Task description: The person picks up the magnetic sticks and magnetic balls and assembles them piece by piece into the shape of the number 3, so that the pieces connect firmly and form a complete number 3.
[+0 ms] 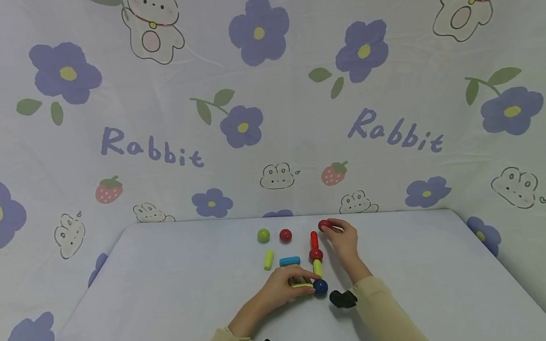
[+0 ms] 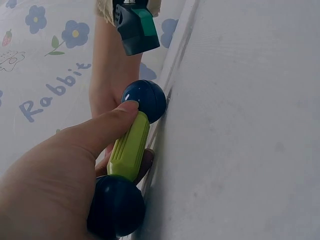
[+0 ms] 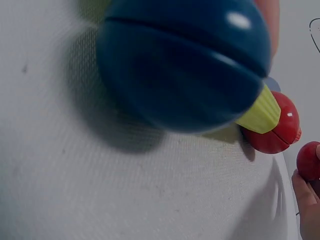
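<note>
Here, one red ball (image 1: 323, 224) in the right hand (image 1: 346, 238)

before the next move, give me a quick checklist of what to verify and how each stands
1. Right hand has the held red ball: ok.
2. Left hand grips the yellow-green bar beside the blue ball: ok.
3. Held red ball joined to the red stick: not ok, they are apart.
4. Red stick firmly seated in the middle red ball: cannot tell.
5. Loose red ball and green ball lying on the table: ok.
</note>
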{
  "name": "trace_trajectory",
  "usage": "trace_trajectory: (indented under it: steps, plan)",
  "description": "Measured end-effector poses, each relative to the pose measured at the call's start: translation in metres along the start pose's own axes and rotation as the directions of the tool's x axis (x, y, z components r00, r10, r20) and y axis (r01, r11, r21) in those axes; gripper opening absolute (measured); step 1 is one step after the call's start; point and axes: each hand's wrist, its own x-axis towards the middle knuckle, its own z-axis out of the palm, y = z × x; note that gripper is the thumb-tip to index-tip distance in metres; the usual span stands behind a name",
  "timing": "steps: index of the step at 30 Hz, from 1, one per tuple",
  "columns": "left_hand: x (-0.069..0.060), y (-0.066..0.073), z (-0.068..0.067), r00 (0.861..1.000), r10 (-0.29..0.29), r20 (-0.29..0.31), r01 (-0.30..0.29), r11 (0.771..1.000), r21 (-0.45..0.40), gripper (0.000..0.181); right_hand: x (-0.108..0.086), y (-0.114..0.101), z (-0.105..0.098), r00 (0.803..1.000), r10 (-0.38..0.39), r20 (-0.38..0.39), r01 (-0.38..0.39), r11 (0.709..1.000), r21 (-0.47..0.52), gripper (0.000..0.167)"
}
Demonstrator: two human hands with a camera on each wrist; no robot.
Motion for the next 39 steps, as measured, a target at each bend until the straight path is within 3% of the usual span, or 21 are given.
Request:
trace_trajectory:
  steps: [19,33,39]
  plan:
    - [0.001,-0.001,-0.001,1.000,0.031,0.001,-0.031,0.999,0.005,0.030,0.003,-0.001,0.014,0.996,0.054,0.068,-0.053,0.998,-0.026,0.038]
    - [0.001,-0.004,0.000,0.999,0.037,0.003,-0.037,0.999,0.010,0.030,0.004,-0.002,0.017,0.994,0.057,0.098,-0.051,0.997,-0.060,0.038]
    - [0.001,-0.004,0.000,1.000,0.026,0.003,-0.026,1.000,0.009,0.030,0.005,0.002,0.016,0.992,0.027,0.123,-0.014,0.995,-0.103,0.041]
